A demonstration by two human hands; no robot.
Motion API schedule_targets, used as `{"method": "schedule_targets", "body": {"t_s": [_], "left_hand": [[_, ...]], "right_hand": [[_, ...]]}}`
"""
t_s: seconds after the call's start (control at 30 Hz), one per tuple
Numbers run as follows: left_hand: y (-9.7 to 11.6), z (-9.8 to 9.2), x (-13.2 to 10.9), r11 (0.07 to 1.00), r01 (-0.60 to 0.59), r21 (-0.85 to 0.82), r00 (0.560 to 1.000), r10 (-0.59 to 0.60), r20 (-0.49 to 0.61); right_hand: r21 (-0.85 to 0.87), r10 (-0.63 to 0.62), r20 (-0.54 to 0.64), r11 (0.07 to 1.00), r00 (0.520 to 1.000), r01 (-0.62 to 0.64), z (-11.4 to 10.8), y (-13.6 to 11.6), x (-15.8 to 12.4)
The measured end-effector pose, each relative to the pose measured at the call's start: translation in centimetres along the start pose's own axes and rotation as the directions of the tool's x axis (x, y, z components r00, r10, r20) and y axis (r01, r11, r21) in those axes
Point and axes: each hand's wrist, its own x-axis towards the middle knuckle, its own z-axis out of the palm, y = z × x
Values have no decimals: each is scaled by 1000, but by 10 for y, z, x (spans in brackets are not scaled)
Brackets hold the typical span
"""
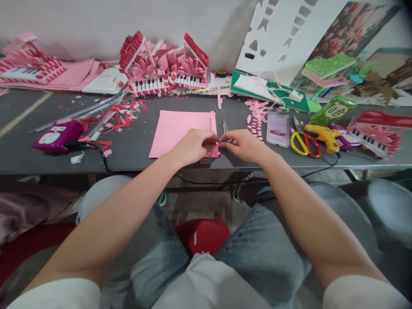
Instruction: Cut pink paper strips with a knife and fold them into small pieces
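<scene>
My left hand (pixel 196 146) and my right hand (pixel 243 145) meet above the table's front edge, fingertips pinched together. Whatever lies between them is tiny and mostly hidden; a hint of pink shows there. Under my left fingers is a pink foam sheet (pixel 180 126), with a clear ruler (pixel 206 159) partly covered near its right edge. Metal tweezers (pixel 225 125) lie just beyond my right fingertips. Small cut pink pieces (pixel 256 124) are laid out behind my right hand, left of a phone (pixel 278 127).
Scissors (pixel 305 143) and a yellow glue gun (pixel 322 134) lie at right. A purple device (pixel 58 136) trails a black cable along the front edge. Red and pink scraps (pixel 120 116) litter the left. Model pianos (pixel 149 83) stand along the wall beside a green board (pixel 270 92).
</scene>
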Motion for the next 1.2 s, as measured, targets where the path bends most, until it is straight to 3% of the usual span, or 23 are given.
{"method": "schedule_targets", "body": {"t_s": [0.17, 0.47, 0.63, 0.77, 1.03, 1.2], "left_hand": [[-4, 2, -4, 992, -30, -123, 999, 26, -31], [-1, 7, -5, 997, -33, -75, 994, 25, -102], [4, -5, -8, 999, 10, -43, 997, -14, -80], [4, -14, -12, 1000, 13, 29, 1000, -13, 26], [-2, 1, -8, 994, 92, 59, 996, -92, -5], [0, -1, -4, 991, 130, 36, 991, -130, 14]], "right_hand": [[36, -11, -18, 999, 1000, 12, 3, -4, 0], [94, -38, 54, 995, 998, 33, 2, -1, -2], [66, -12, 29, 998, 1000, 10, 4, -1, 1], [50, -7, 44, 999, 999, 5, 4, -4, 2], [39, 11, 58, 999, 998, -14, 3, -5, 3], [31, 16, 55, 999, 998, -17, 3, -6, 3]]}}
